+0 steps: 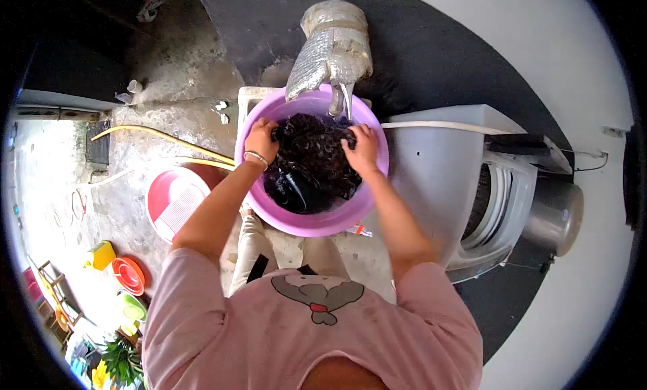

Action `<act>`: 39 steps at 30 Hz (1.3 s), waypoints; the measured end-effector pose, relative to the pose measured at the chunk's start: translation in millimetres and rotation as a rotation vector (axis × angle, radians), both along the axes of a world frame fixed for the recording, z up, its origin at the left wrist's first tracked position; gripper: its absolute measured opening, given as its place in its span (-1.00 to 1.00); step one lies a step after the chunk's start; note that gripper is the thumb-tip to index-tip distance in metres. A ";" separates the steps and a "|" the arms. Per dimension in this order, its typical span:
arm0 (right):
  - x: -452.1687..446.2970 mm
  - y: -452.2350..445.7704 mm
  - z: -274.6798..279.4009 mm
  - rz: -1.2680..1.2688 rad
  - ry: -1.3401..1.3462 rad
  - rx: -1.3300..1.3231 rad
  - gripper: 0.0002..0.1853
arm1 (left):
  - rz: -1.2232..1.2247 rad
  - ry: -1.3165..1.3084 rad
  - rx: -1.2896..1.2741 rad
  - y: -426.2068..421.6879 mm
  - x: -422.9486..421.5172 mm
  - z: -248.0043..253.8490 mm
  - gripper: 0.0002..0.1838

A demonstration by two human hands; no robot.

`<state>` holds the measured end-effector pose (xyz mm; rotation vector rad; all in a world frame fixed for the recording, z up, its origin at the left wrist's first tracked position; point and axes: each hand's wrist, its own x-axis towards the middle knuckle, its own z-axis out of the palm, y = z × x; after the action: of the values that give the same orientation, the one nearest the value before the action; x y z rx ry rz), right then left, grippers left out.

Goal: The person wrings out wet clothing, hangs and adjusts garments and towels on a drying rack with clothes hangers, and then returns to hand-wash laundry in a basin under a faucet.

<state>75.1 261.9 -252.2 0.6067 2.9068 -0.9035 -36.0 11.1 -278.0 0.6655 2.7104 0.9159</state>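
A round purple basin (303, 226) stands in front of my body, with a dark wet cloth (317, 147) bunched up inside it. Part of the cloth bulges smooth and shiny near the front; the rest looks crumpled. At the basin's left side my left hand (263, 140), with a bracelet at the wrist, has its fingers closed on the cloth's edge. Opposite it, my right hand (364, 147) grips the cloth's right edge, its fingertips partly hidden in the folds. Just beyond the hands, a metal tap (348, 101) reaches down over the basin's far rim.
Silver wrapping (337, 46) covers the pipe above the tap. To the right stands a grey washing machine (431, 167) with its lid up. A pink basin (162, 194) holding a washboard (180, 211) and a yellow hose (168, 139) lie on the floor at left.
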 end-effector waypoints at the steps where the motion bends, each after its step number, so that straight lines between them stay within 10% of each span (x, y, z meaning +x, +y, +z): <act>1: 0.1 -15.8 -24.2 -0.013 -0.015 0.084 -0.65 | 0.024 0.034 -0.062 8.1 1.3 -15.8 -0.64; 6: 22.4 -72.8 -109.7 0.055 -0.224 0.172 -0.38 | -0.138 -0.161 -0.326 28.5 40.0 -84.8 -0.20; 14: 36.6 -65.9 -172.3 0.021 -0.162 0.129 -0.27 | -0.143 -0.431 -0.105 16.9 58.5 -209.8 -0.41; 19: 56.5 -58.6 -269.7 0.076 -0.023 0.431 -0.67 | 0.036 -0.597 -0.097 26.5 63.9 -246.8 -0.46; 21: 55.7 -56.8 -315.1 -0.041 -0.075 -0.018 -0.61 | 0.003 -0.597 -0.128 30.5 64.5 -241.8 -0.45; 22: 59.4 -54.9 -323.6 0.126 -0.336 0.416 -0.59 | -0.016 -0.589 -0.145 28.8 66.1 -238.7 -0.45; 33: 14.3 -42.9 -212.4 0.182 -0.556 0.203 -0.41 | -0.437 -0.453 -0.498 46.2 36.6 -203.2 -0.41; 36: -1.5 -37.4 -153.9 0.038 -0.282 -0.125 -0.38 | -0.294 -0.255 -0.181 36.1 45.8 -158.5 -0.40; 39: 1.5 -36.3 -143.8 -0.675 0.068 -1.288 -0.51 | -0.073 -0.368 0.260 41.8 57.6 -105.2 -0.41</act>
<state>76.6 225.6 -396.1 1.2944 1.4603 -2.4364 21.6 52.9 -383.2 0.5705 2.2536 1.2479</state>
